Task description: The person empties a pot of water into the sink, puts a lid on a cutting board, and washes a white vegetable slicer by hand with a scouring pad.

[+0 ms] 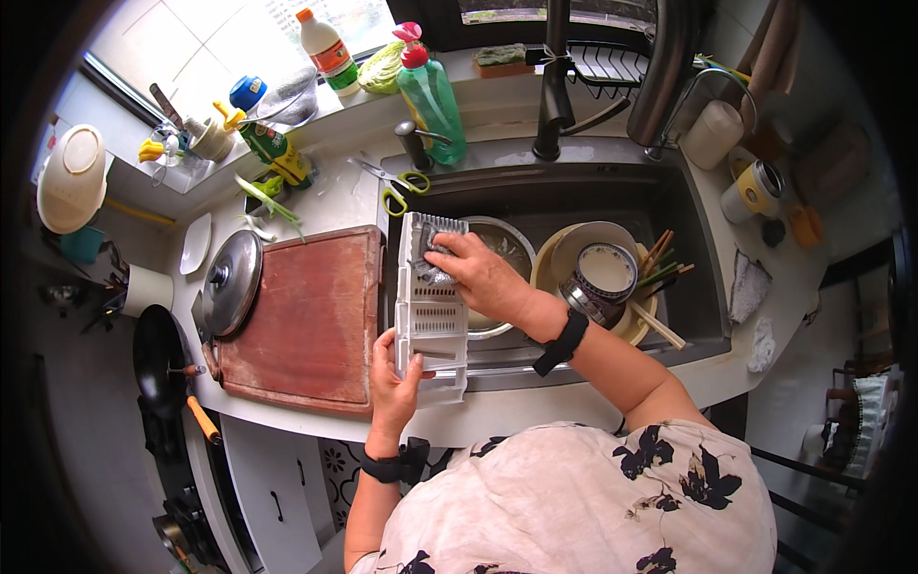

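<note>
My left hand point(396, 384) grips the lower left edge of a white plastic slotted rack point(439, 317), which looks like a grater or slicer holder. In my right hand point(482, 269) is a crumpled grey scouring cloth point(434, 273), pressed against the upper part of the rack. The rack is held lengthwise over the sink's left edge, partly covering a steel basin of water point(513, 233). Right of that basin, a yellowish tub point(545, 262) holds stacked bowls, among them a blue-rimmed bowl point(607, 268), with chopsticks point(656, 258) sticking out.
A wooden cutting board point(308, 316) lies left of the sink, with a steel pot lid point(233, 283) on its edge. Green-handled scissors point(403, 188) rest by the sink's rim. Behind stand a green pump bottle point(434, 107) and the dark faucet point(551, 107). A wok point(159, 359) sits far left.
</note>
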{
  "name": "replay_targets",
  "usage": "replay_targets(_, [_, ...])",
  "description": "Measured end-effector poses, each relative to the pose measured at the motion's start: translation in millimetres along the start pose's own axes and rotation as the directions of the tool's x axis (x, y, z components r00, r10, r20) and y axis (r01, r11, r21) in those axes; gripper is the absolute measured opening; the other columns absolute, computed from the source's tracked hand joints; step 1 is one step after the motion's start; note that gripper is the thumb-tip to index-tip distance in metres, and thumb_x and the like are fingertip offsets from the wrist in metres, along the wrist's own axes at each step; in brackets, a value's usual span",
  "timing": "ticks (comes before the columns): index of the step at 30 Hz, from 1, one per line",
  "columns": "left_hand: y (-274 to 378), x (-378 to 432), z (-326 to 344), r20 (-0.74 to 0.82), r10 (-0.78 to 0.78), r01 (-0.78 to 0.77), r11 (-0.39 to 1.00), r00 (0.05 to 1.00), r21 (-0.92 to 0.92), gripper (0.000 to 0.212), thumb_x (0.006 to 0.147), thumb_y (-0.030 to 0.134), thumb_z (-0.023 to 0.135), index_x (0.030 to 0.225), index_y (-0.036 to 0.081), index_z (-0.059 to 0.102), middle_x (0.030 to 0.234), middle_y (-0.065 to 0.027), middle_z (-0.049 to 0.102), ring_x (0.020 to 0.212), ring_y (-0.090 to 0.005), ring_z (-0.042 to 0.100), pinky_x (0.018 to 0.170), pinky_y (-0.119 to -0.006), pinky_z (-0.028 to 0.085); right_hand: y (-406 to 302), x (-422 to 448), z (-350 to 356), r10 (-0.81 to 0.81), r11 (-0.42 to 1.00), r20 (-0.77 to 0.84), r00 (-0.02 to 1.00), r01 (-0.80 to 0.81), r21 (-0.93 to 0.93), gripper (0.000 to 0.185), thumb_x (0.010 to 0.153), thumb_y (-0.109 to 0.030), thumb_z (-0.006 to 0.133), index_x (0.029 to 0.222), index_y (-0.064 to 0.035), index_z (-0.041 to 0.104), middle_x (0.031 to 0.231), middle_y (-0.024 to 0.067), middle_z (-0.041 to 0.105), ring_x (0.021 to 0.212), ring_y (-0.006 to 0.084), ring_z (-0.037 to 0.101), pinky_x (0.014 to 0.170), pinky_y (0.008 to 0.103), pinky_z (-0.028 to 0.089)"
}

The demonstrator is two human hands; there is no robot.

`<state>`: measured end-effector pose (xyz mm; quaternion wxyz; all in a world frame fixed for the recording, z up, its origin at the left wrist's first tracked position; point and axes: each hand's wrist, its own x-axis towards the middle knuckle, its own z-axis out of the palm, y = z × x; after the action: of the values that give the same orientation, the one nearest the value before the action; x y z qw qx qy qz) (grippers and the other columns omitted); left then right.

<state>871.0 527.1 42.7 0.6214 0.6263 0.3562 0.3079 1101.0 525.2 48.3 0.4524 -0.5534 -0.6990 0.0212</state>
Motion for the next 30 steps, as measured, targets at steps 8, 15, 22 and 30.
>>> replay_targets(8, [6, -1, 2, -0.055, -0.003, 0.004, 1.0, 0.998, 0.003, 0.045, 0.089, 0.001, 0.054, 0.128, -0.001, 0.033, 0.112, -0.0126, 0.053, 0.092, -0.0153, 0.059, 0.069, -0.028, 0.058, -5, 3, -22, 0.166, 0.982, -0.126, 0.978, -0.175, -0.065, 0.046, 0.062, 0.012, 0.057, 0.105, -0.0033, 0.062, 0.106, 0.0143, 0.055, 0.098, 0.0334, 0.053, 0.084, 0.0385, 0.046])
replay_targets(15, [8, -3, 7, -0.046, 0.011, -0.01, 1.0, 0.999, 0.019, 0.044, 0.089, 0.0, 0.053, 0.128, -0.001, 0.034, 0.111, -0.0128, 0.054, 0.094, -0.0156, 0.058, 0.071, -0.028, 0.058, -23, -9, 10, 0.046, 0.99, 0.059, 0.997, -0.054, 0.132, 0.038, 0.064, 0.008, 0.061, 0.099, -0.004, 0.062, 0.103, 0.012, 0.056, 0.1, 0.0315, 0.054, 0.085, 0.0378, 0.048])
replay_targets(22, [4, -2, -4, -0.103, 0.098, -0.084, 0.987, 0.99, 0.136, 0.044, 0.087, 0.001, 0.055, 0.128, -0.001, 0.036, 0.111, -0.0132, 0.055, 0.094, -0.0164, 0.059, 0.07, -0.028, 0.058, -16, -8, -10, 0.106, 0.98, 0.133, 0.985, -0.08, -0.184, 0.032, 0.064, 0.004, 0.062, 0.094, -0.0073, 0.064, 0.094, 0.009, 0.058, 0.089, 0.0274, 0.055, 0.076, 0.0336, 0.05])
replay_targets(30, [3, 0, -4, -0.122, 0.098, -0.082, 0.988, 0.988, 0.13, 0.044, 0.087, 0.001, 0.055, 0.127, -0.001, 0.037, 0.108, -0.0139, 0.056, 0.092, -0.0168, 0.06, 0.069, -0.029, 0.058, -21, 3, -1, 0.114, 0.956, 0.038, 0.993, -0.12, 0.268, 0.04, 0.064, 0.008, 0.062, 0.102, -0.0043, 0.06, 0.099, 0.0122, 0.06, 0.096, 0.0323, 0.055, 0.082, 0.0383, 0.047])
